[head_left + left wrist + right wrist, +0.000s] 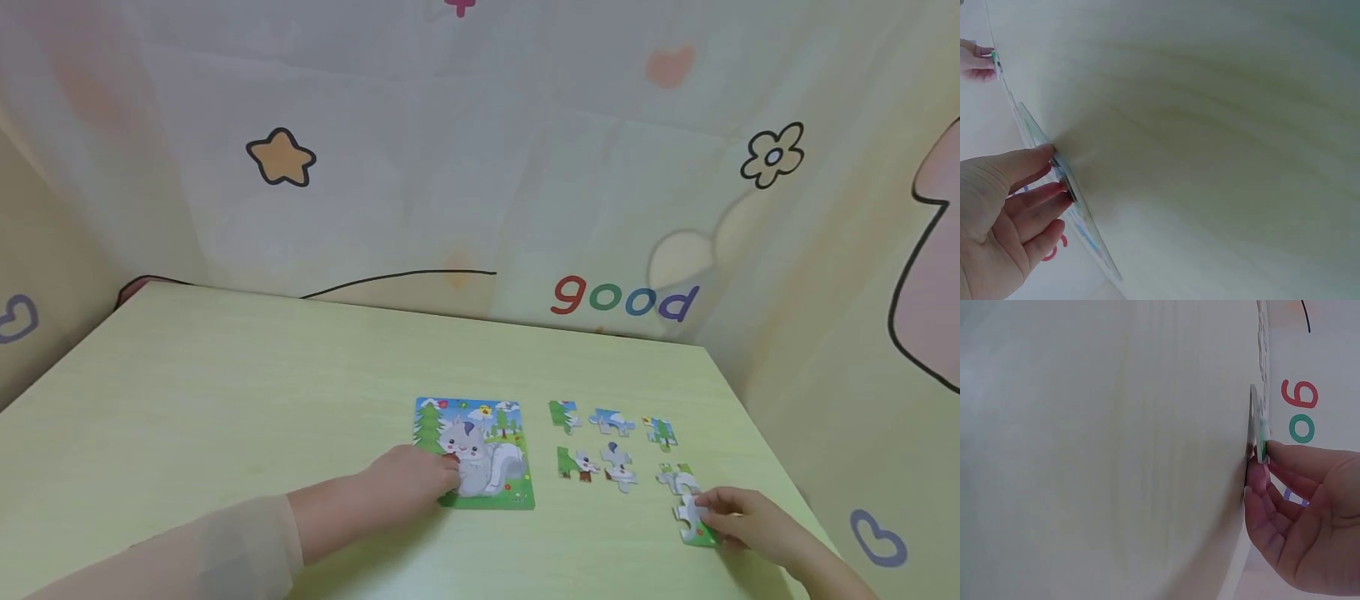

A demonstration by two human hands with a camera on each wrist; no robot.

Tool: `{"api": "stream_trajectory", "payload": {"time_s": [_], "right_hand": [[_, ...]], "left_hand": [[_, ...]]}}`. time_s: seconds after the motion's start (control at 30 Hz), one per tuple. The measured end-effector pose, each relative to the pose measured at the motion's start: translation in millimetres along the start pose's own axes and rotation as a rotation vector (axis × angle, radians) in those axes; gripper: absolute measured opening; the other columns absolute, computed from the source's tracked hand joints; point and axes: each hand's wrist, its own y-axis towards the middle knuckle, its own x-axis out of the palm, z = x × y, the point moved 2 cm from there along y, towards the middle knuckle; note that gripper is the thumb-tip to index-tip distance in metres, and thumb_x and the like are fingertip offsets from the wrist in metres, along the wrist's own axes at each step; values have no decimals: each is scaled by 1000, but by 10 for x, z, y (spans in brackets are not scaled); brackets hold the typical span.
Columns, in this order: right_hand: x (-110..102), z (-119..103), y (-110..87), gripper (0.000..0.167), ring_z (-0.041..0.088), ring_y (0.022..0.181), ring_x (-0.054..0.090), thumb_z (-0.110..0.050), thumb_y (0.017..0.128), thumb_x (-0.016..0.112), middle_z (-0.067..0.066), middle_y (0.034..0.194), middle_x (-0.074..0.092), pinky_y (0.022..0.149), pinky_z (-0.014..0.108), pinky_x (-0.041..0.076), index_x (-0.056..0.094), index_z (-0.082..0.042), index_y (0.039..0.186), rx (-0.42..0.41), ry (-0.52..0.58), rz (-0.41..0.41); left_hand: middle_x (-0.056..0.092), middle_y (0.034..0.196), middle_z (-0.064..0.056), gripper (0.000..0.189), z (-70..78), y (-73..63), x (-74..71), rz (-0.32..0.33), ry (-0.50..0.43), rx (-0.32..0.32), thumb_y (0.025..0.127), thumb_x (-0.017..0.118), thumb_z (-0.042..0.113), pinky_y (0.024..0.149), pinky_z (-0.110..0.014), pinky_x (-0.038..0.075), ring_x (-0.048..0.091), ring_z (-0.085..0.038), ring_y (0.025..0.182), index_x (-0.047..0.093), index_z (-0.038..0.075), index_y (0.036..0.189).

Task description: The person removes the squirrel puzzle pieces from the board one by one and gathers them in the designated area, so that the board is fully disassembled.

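Observation:
A square puzzle board (495, 492) printed with a grey squirrel lies flat on the table. My left hand (411, 483) is at its left side, thumb and fingers pinching a thin puzzle piece (1070, 185) against the board; the hand mostly covers this piece. Farther right, my right hand (753, 521) pinches a green-and-white puzzle piece (692, 515) at its right edge. In the right wrist view this piece (1260, 434) is tilted, one edge raised off the table. Just above it lies the tail piece (678, 477); whether the two are joined I cannot tell.
Between the board and my right hand, several loose pieces lie in rows: a tree piece (564, 415), an ear piece (612, 422), another tree piece (662, 432), and two face pieces, one on the left (577, 464) and one in the middle (618, 467). A printed curtain (420, 167) hangs behind the table.

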Motion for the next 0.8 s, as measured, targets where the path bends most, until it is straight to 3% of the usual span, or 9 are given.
{"api": "stream_trajectory", "payload": {"time_s": [0.13, 0.23, 0.37, 0.43, 0.6, 0.8], "right_hand": [[-10, 24, -14, 24, 15, 70, 48, -13, 89, 62, 4, 87, 55, 58, 24, 44, 59, 7, 103, -17, -44, 11], [-8, 30, -20, 17, 17, 73, 48, -9, 88, 62, 5, 87, 56, 58, 26, 44, 59, 4, 99, 2, -77, 29], [3, 5, -28, 13, 18, 74, 47, -7, 87, 62, 4, 85, 57, 57, 27, 44, 60, 2, 96, 22, -115, 49], [8, -18, -32, 12, 18, 74, 48, -7, 87, 62, 3, 85, 57, 57, 28, 44, 60, 1, 96, 21, -142, 61], [22, -78, -23, 9, 17, 76, 50, -8, 84, 65, 1, 85, 58, 62, 32, 44, 61, -4, 91, 10, -264, 108], [51, -133, 11, 12, 18, 79, 54, -12, 81, 69, -1, 83, 57, 70, 38, 43, 61, -6, 88, 30, -372, 135]], "left_hand": [[60, 109, 3, 17, -27, -49, 29, 2, 2, 26, 84, 66, 7, 60, -20, 47, 58, -8, 89, 70, 17, 96], [58, 116, 0, 19, -51, -107, 40, 0, -5, 53, 85, 65, 7, 68, -22, 49, 58, -11, 103, 69, 16, 102], [57, 120, 0, 23, -79, -213, 28, 58, 42, 128, 86, 66, 12, 79, -24, 48, 55, -13, 109, 67, 18, 108], [55, 126, -4, 31, -95, -279, 18, 57, 67, 139, 85, 67, 16, 82, -27, 48, 52, -17, 114, 64, 20, 116], [46, 137, -11, 48, -140, -423, 12, -35, 83, 93, 86, 67, 21, 82, -31, 48, 48, -22, 122, 53, 25, 132], [52, 132, -9, 42, -155, -433, 12, -52, 78, 86, 89, 63, 18, 85, -33, 48, 50, -19, 121, 57, 27, 130]]}}
